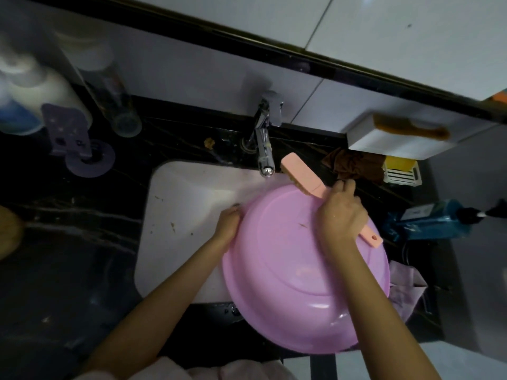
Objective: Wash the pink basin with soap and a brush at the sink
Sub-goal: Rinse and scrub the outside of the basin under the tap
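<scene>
Head view: brush in one hand, basin rim in the other, right over the sink.

My left hand (229,223) curls round the left rim of the round pink plastic basin (288,270), tipping it on edge across the white rectangular sink (178,215), I reckon so its broad face is turned up to me and any runoff drops into the bowl below. My right hand (341,215) is closed around the handle of the long peach-pink plastic scrubbing brush (299,175), bristle head down at the basin's far rim, just beside the chrome tap (264,144). No water running that I can see. There are brownish specks on the pink surface near my right wrist, so there's scrubbing left. Whether the yellow block (399,161) in the white rack is the soap, I can't tell.
</scene>
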Tool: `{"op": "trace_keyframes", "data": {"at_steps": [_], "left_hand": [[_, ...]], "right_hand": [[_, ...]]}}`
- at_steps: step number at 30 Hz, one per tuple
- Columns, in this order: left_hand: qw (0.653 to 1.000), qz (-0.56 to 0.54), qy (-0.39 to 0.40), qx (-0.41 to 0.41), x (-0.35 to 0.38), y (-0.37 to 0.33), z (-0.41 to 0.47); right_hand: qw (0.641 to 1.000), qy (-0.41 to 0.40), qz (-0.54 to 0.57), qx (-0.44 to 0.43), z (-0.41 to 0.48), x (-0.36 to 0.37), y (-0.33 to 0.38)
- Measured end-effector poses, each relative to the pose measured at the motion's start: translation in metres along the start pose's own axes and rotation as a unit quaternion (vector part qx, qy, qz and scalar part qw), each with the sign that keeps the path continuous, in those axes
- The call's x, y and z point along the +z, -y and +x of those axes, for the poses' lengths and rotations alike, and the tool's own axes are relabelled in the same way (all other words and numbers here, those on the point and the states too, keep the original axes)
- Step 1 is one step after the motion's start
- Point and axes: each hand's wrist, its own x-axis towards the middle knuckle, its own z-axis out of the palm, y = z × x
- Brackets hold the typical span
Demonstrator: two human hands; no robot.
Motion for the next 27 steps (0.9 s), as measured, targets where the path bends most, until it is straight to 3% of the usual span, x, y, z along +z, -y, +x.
{"op": "trace_keyframes", "data": {"at_steps": [7, 15, 19, 27], "left_hand": [[0.996, 0.026, 0.064, 0.048, 0.014, -0.047, 0.021], [0.963, 0.073, 0.205, 0.158, 0.038, -0.082, 0.000], [0.978, 0.085, 0.178, 0.067, 0.029, -0.081, 0.011], [0.991, -0.030, 0.118, 0.053, 0.012, -0.040, -0.009]], "right_hand": [[0.992, -0.092, 0.067, -0.059, 0.003, 0.010, -0.001], [0.989, -0.110, 0.086, -0.044, 0.001, 0.015, -0.007], [0.991, -0.096, 0.077, -0.049, 0.002, 0.013, -0.001], [0.994, -0.088, 0.047, -0.044, 0.004, 0.010, 0.010]]}}
